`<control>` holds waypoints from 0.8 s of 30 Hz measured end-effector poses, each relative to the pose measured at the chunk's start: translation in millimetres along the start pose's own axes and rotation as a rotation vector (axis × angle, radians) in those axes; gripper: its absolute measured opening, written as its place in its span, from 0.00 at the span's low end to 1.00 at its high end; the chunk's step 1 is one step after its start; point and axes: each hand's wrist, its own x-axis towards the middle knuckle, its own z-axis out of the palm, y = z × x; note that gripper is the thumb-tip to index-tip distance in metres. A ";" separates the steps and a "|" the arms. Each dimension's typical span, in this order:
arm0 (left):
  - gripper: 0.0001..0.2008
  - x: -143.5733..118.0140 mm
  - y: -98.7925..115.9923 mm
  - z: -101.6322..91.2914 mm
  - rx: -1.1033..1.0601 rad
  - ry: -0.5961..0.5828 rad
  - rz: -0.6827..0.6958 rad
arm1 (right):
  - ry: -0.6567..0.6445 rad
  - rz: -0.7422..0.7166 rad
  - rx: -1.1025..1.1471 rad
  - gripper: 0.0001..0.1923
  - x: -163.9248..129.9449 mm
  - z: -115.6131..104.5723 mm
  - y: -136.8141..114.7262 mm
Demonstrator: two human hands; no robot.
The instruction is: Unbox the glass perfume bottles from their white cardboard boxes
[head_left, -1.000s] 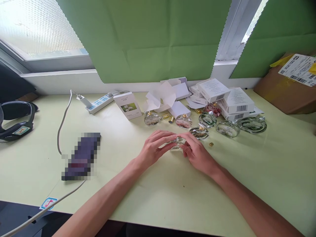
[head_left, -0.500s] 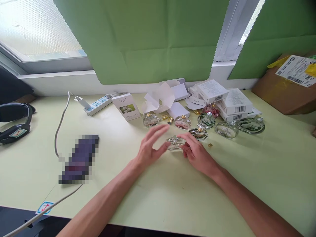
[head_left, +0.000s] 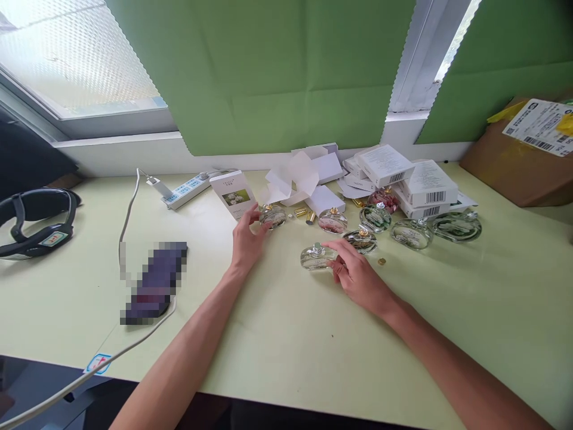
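My right hand [head_left: 356, 275] rests on the pale green table [head_left: 286, 334], its fingers against the right side of a round clear glass bottle with a silver top [head_left: 316, 257]. My left hand [head_left: 247, 239] is stretched forward and left, with its fingers apart. Its fingertips are at a second round bottle with a gold top [head_left: 273, 216], next to a white carton printed with flowers [head_left: 236, 194]. Whether the fingers touch that bottle is unclear.
Several more round bottles [head_left: 412, 232] and loose gold caps [head_left: 301, 211] lie behind my hands. White cartons [head_left: 425, 188] are stacked at the back. A power strip [head_left: 185, 189], a cable [head_left: 125, 239], a blurred dark object [head_left: 156, 280], headphones [head_left: 36, 224] and a cardboard box [head_left: 523, 158] surround them.
My left hand has let go of the silver-topped bottle and moved forward and left to the gold-topped one. My right hand stays at the silver-topped bottle.
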 end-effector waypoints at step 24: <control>0.14 43.4 46.1 -38.9 0.198 0.003 0.273 | -0.016 -0.005 -0.016 0.16 0.0 -1.4 -4.2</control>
